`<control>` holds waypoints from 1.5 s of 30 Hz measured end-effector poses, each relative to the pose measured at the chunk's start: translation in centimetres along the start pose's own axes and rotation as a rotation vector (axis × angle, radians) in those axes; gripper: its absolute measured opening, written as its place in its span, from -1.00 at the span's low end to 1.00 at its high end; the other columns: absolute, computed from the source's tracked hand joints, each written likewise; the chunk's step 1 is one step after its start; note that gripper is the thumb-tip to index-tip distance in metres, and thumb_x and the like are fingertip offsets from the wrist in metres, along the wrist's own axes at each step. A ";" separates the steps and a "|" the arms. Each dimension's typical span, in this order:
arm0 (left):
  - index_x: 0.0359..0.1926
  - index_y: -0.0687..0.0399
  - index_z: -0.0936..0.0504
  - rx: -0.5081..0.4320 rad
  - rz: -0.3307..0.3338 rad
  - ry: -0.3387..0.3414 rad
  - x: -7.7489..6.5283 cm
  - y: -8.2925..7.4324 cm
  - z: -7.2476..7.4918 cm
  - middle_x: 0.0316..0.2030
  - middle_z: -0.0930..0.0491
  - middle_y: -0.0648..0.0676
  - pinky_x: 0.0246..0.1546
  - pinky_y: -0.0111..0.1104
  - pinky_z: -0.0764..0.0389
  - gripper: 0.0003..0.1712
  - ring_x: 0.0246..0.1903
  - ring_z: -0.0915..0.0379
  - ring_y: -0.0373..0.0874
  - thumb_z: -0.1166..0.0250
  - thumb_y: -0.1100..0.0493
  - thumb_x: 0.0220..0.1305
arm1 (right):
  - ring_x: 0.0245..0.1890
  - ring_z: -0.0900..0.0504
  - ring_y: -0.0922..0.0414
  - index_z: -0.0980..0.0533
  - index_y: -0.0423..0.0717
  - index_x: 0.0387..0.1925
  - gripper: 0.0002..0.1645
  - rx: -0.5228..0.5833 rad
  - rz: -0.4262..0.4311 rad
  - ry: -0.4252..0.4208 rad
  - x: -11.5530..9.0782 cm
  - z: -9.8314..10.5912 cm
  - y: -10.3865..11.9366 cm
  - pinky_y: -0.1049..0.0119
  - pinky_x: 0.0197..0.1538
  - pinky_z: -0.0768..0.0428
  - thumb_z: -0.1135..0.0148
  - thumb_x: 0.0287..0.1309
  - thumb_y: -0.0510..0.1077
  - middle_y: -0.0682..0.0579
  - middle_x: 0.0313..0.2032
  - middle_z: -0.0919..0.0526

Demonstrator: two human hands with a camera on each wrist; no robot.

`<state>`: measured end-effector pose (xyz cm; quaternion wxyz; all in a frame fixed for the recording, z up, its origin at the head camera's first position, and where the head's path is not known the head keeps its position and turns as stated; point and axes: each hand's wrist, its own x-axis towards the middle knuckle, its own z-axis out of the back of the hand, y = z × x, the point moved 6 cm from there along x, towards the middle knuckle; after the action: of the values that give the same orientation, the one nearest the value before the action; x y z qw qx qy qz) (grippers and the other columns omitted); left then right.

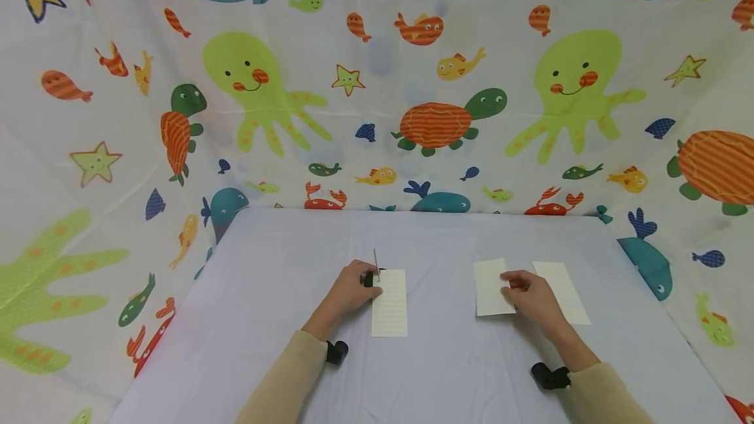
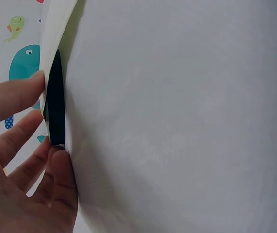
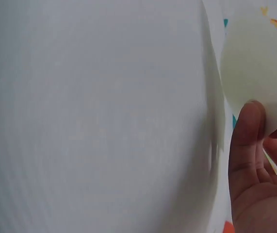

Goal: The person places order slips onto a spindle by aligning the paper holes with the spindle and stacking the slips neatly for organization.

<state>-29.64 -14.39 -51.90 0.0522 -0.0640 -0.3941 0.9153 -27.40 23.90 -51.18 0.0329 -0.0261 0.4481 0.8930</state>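
My left hand (image 1: 353, 283) is at the left edge of a cream lined sheet of paper (image 1: 390, 309), its thumb and a finger pinching that edge. A dark, flat bar (image 2: 56, 104) sits between the raised paper and the white surface in the left wrist view, near my fingertips. In the head view a thin grey shaft (image 1: 376, 260) sticks up past that hand; I cannot tell what tool it belongs to. My right hand (image 1: 530, 296) pinches the right side of a second cream sheet (image 1: 491, 286), which looks plain and is tilted up.
A third cream sheet (image 1: 562, 293) lies on the white-covered table (image 1: 436, 241), partly behind my right hand. Behind the table hangs a curtain (image 1: 377, 110) printed with sea animals. Each wrist wears a black camera, such as the left one (image 1: 337, 353).
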 end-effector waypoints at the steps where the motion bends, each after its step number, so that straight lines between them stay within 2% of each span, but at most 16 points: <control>1: 0.07 0.12 -0.66 0.005 -0.003 -0.001 0.0 0.0 0.0 0.13 -0.52 0.14 0.05 -0.03 -0.50 -0.56 -0.03 -0.44 0.03 -0.50 0.14 0.16 | -0.10 -0.53 -0.04 -0.56 -0.34 0.12 -0.58 0.012 0.002 0.003 0.0 -0.2 0.1 0.38 -0.24 -0.54 -0.29 0.27 -0.24 -0.22 -0.05 -0.58; 8: 0.07 0.12 -0.66 0.029 -0.016 -0.001 0.0 -0.1 0.1 0.14 -0.52 0.14 0.05 -0.03 -0.50 -0.56 -0.04 -0.43 0.03 -0.48 0.13 0.17 | -0.05 -0.57 0.00 -0.57 -0.29 0.16 -0.58 0.075 0.034 0.054 -0.4 -1.4 1.2 0.40 -0.17 -0.56 -0.26 0.30 -0.24 -0.22 0.04 -0.63; 16: 0.09 0.14 -0.65 0.025 0.002 0.011 -0.1 0.0 0.1 0.17 -0.50 0.18 0.11 0.01 -0.48 -0.56 0.02 -0.43 0.08 -0.46 0.13 0.20 | -0.02 -0.62 0.01 -0.61 -0.25 0.15 -0.62 0.163 0.054 0.096 -1.0 -3.1 2.3 0.39 -0.12 -0.59 -0.27 0.32 -0.25 -0.22 0.16 -0.60; 24: 0.09 0.15 -0.65 0.026 0.007 0.014 -0.3 0.1 -0.1 0.15 -0.50 0.17 0.10 -0.01 -0.49 -0.56 0.00 -0.42 0.06 -0.46 0.13 0.20 | -0.10 -0.60 0.03 -0.61 -0.22 0.11 -0.64 0.198 0.054 0.078 -1.2 -4.3 3.3 0.39 -0.16 -0.58 -0.29 0.29 -0.26 -0.17 0.09 -0.58; 30: 0.08 0.16 -0.65 0.021 -0.014 0.012 -0.3 0.0 -0.1 0.13 -0.49 0.19 0.10 -0.01 -0.49 -0.57 0.01 -0.42 0.06 -0.45 0.14 0.22 | -0.16 -0.60 0.06 -0.61 -0.20 0.11 -0.64 0.236 0.059 0.079 -1.2 -4.7 4.3 0.40 -0.18 -0.59 -0.30 0.31 -0.22 -0.15 0.05 -0.57; 38: 0.08 0.18 -0.66 0.021 -0.025 0.005 -0.3 -0.5 -0.2 0.14 -0.49 0.19 0.12 -0.01 -0.49 -0.58 0.04 -0.41 0.07 -0.44 0.13 0.23 | -0.16 -0.62 0.06 -0.63 -0.21 0.07 -0.66 0.313 0.082 0.080 -1.3 -5.3 5.5 0.40 -0.16 -0.61 -0.35 0.28 -0.24 -0.15 0.02 -0.58; 45: 0.07 0.20 -0.66 0.030 -0.024 -0.006 -0.3 -0.6 -0.1 0.16 -0.50 0.21 0.09 -0.01 -0.49 -0.61 0.01 -0.41 0.07 -0.41 0.14 0.26 | -0.14 -0.61 0.04 -0.64 -0.17 0.06 -0.67 0.336 0.064 0.071 -1.1 -6.0 7.1 0.40 -0.15 -0.60 -0.36 0.28 -0.20 -0.12 0.02 -0.57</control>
<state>-29.29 -13.96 -51.47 0.0629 -0.0556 -0.3813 0.9206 -26.74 14.85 -49.02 -0.0076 -0.0372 0.5926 0.8046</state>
